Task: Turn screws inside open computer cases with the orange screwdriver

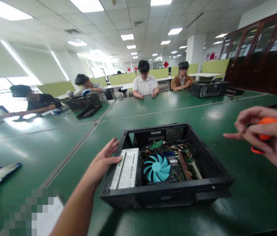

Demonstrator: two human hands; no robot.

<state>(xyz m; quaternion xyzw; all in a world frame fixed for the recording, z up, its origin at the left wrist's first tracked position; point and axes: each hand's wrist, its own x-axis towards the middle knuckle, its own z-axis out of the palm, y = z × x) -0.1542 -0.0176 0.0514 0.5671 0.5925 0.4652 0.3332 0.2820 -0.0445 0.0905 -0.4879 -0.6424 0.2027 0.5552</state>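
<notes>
An open black computer case [168, 194] lies on the green table in front of me. Inside it are a white-labelled power supply [126, 168], a fan with light-blue blades [156, 167], a circuit board and cables. My left hand [104, 155] rests at the case's left edge, fingers stretched out and thumb on the power supply. Off to the right, my right hand [266, 134] is raised above the table, apart from the case. Its fingers are curled round an orange-and-black tool [267, 126], with the index finger pointing left; the tool's kind is partly hidden.
Blue-and-white work gloves [0, 175] and a white sheet [46, 218] lie at left. Across the green table [133, 113], several people sit; two dismantled computer cases stand near them, one far left [85, 105] and one far right [209, 88].
</notes>
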